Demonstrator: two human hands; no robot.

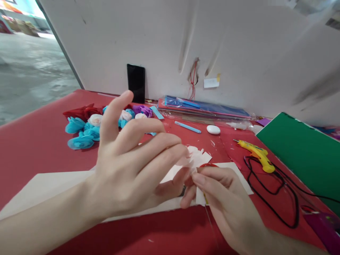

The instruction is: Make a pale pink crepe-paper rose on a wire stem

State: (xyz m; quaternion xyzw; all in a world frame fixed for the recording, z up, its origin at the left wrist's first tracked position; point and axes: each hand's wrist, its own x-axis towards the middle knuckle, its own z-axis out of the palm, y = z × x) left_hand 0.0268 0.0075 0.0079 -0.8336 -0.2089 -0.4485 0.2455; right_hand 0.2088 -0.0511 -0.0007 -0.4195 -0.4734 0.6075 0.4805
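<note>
A crumpled piece of white paper (196, 156) with fringed edges sits between my two hands above the table. My left hand (130, 163) shows its back, the little finger raised, while the other fingers curl in and pinch the paper at their tips. From the right, my right hand (225, 191) pinches the lower, folded part of the same paper between thumb and fingers. A thin line, perhaps wire or thread, runs down below the right fingers. Behind that hand a red curved edge (209, 165) shows; the rest is hidden.
White sheets (42, 187) lie beneath my hands on the red table (138, 233). Fabric-like flowers (82, 134) are at left, by a black phone (136, 83). A blue pen (187, 127) and white oval object (213, 129) lie behind. A yellow glue gun (256, 154), its cord and a green board (302, 156) are right.
</note>
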